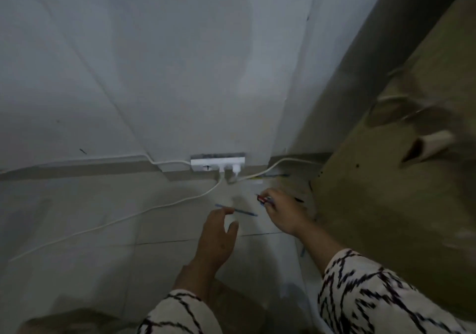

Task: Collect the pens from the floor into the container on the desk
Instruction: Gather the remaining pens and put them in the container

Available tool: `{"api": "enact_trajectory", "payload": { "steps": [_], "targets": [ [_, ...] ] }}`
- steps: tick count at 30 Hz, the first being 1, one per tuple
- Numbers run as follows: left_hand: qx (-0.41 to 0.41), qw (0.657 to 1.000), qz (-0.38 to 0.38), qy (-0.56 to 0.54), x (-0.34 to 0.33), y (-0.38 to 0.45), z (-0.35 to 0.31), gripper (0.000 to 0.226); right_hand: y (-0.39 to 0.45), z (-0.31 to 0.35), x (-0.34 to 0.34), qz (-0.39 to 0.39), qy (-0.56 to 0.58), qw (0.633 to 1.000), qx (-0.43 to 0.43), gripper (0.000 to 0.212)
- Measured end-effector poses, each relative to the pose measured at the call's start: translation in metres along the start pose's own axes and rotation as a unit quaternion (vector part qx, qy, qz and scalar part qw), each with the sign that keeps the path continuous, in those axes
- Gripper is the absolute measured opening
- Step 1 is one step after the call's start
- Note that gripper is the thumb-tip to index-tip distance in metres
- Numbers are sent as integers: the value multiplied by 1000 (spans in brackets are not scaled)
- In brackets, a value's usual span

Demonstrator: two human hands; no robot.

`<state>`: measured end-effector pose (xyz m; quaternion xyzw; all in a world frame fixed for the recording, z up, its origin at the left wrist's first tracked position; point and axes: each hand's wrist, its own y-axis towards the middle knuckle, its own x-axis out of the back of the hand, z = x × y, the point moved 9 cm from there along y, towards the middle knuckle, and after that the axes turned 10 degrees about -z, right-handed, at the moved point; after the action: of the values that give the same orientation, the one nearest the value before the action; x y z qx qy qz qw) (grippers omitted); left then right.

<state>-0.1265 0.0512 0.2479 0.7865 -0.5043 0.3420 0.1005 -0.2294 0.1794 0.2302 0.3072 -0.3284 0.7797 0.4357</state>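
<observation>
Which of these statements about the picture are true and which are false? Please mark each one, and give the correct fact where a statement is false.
1. The right hand holds several pens. True.
2. The left hand already grips the blue pen tightly. False: its fingers are spread open just above that pen, which lies on the floor.
3. A white power strip sits at the base of the wall, with white cables running from it. True.
4. The container for the pens stands on the floor between the hands. False: no container is in view.
5. Both sleeves are plain black. False: the sleeves are light with dark lines.
</observation>
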Motion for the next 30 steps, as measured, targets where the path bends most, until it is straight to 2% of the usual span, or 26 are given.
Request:
{"api": "enact_trajectory", "payload": {
  "steps": [5, 13, 18, 20, 22, 24, 28, 30],
  "targets": [
    [-1, 1000, -5, 25, -75, 41, 86, 36, 50, -68, -96, 36, -29, 999, 17, 27],
    [-20, 997, -14, 78, -132, 88, 159, 41, 119, -143, -180, 72, -90, 993, 22, 32],
    [-23, 996, -21, 87, -160, 96, 179, 40, 147, -164, -216, 102, -123, 987, 19, 46],
    [-29, 995, -13, 90, -173, 93, 186, 39, 149, -172, -232, 127, -146, 981, 12, 40],
    [-25, 995, -5, 92, -184, 91, 191, 39, 155, -179, -246, 137, -157, 978, 7, 25],
    [-19, 996, -8, 90, -188, 92, 194, 39, 162, -187, -258, 146, -170, 974, -1, 22],
    [-6, 997, -22, 77, -194, 96, 196, 41, 167, -183, -255, 59, -196, 977, 56, 27],
    [11, 997, -29, 68, -198, 96, 198, 40, 162, -184, -256, 44, -193, 978, 58, 30]
  ]
}}
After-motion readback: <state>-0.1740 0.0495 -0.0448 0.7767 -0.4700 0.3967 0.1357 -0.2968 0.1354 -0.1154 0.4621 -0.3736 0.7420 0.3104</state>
